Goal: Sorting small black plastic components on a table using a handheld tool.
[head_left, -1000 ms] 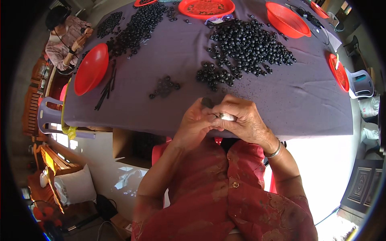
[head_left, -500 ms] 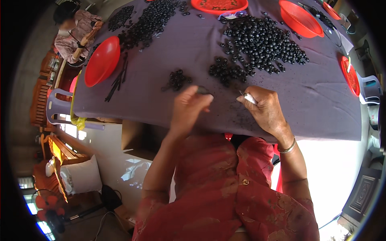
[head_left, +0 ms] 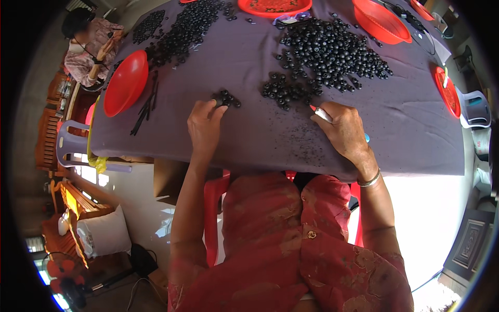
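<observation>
My left hand point(head_left: 205, 125) lies on the grey tablecloth point(head_left: 249, 62), its fingertips touching a small cluster of black beads point(head_left: 225, 98). Whether it grips a bead is hidden by the fingers. My right hand point(head_left: 343, 130) rests on the cloth and holds a white pen with a red tip point(head_left: 321, 113), the tip pointing toward a larger patch of black beads point(head_left: 283, 91). Beyond that spreads a big heap of black beads point(head_left: 332, 52).
Red plastic bowls sit around the table: one at the left point(head_left: 126, 82), one at the far middle point(head_left: 274, 6), one at the far right point(head_left: 381, 22), one at the right edge point(head_left: 448, 91). Another person point(head_left: 88, 44) sits at the far left corner. Dark sticks point(head_left: 145, 106) lie by the left bowl.
My hands were together near my chest a second ago. They have parted and reached out onto the table, the left to the small bead cluster, the right with the pen toward the larger patch.
</observation>
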Tool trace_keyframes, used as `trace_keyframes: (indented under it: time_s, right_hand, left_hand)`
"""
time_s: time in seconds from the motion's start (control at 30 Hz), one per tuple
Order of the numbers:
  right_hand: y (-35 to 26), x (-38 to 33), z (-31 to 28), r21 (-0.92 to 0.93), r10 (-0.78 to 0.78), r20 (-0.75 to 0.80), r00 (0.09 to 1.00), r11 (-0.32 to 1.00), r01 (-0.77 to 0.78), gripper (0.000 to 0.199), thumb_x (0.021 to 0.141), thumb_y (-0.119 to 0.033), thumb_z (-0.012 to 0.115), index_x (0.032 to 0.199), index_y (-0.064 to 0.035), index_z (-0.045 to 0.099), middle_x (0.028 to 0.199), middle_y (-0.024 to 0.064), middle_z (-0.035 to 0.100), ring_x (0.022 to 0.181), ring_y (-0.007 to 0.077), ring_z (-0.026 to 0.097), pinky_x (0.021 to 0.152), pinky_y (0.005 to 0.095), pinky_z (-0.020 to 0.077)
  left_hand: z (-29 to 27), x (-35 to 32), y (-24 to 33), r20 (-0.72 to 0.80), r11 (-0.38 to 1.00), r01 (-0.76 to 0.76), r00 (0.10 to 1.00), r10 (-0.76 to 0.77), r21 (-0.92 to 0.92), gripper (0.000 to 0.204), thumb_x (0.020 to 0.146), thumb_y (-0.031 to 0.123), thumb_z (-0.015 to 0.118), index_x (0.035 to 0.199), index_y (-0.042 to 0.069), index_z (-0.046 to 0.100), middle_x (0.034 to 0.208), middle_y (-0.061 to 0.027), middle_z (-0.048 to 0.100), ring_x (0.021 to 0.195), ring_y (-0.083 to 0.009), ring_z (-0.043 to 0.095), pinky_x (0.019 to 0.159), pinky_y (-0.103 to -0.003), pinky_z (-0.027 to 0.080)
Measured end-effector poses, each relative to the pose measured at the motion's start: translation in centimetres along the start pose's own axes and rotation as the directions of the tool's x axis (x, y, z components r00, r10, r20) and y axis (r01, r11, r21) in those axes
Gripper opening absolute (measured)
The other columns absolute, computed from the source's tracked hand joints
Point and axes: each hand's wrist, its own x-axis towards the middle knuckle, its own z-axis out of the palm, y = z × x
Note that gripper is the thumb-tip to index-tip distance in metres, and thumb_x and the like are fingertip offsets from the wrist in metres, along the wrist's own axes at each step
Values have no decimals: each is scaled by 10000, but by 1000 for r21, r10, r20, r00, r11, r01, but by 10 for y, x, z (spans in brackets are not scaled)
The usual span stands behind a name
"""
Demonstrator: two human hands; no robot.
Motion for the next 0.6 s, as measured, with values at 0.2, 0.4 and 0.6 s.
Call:
trace_keyframes:
  time_s: [0.2, 0.4, 0.6]
  right_hand:
    - [10, 9, -7, -1, 54, -25, 998, 999, -54, 132, 801, -100, 673, 826, -1, 589, 774, 159, 583, 720, 354, 583, 629, 412, 447]
    - [20, 25, 1, 45, 26, 16, 1000, 999, -27, 137, 784, -107, 679, 875, -19, 625, 831, 137, 601, 760, 350, 607, 659, 422, 467]
    - [19, 36, 24, -155, -77, 50, 996, 984, 84, 202, 729, -125, 725, 908, -60, 657, 832, 119, 593, 784, 343, 614, 676, 438, 487]
  left_hand:
    - [1, -5, 8, -45, 1000, 21, 999, -21, 7, 298, 772, 76, 766, 1002, -26, 606, 736, -42, 532, 624, -124, 490, 592, -268, 435]
    - [-4, -17, 34, 8, 993, 40, 999, -39, -112, 237, 803, 51, 733, 978, -19, 589, 740, -3, 523, 649, -69, 486, 598, -227, 434]
    - [24, -42, 63, 346, 806, 308, 928, -138, -506, 218, 846, 82, 696, 1020, -8, 602, 832, -10, 630, 736, -48, 546, 653, -215, 465]
